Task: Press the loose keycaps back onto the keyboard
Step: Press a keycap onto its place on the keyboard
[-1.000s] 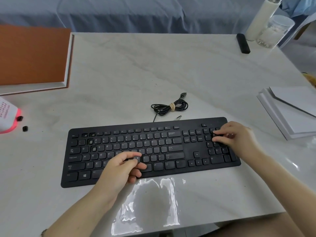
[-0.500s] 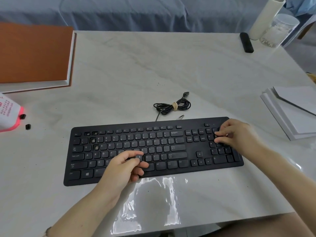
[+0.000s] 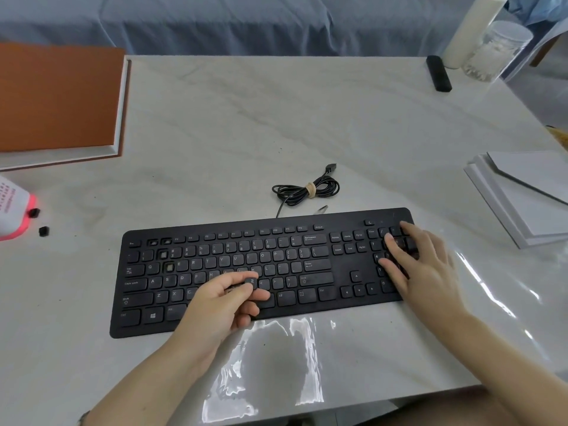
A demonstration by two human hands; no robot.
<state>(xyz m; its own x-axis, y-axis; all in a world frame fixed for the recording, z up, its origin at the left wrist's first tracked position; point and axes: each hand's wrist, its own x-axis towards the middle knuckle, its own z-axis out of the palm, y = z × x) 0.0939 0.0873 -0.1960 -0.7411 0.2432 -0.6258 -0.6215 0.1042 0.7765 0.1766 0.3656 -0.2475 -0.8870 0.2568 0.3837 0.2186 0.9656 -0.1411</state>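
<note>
Fingers [image 3: 236, 276] and thumb of the left hand [image 3: 215, 305] pinch a keycap [image 3: 252, 282] over the lower middle rows of the keyboard [image 3: 341, 269], near the front edge of the table [image 3: 276, 118]. Right hand [image 3: 424, 272] lies flat, fingers straight, on the number pad [image 3: 376, 244]. Two loose keycaps [image 3: 44, 231] sit by the left edge. At the far right corner, a clear jar [image 3: 511, 33] holds white pieces [image 3: 488, 56].

White marble-patterned table [image 3: 276, 118] in bright light, glare on its clear plastic cover [image 3: 491, 302]; blue draped fabric [image 3: 246, 23] behind it.
</note>
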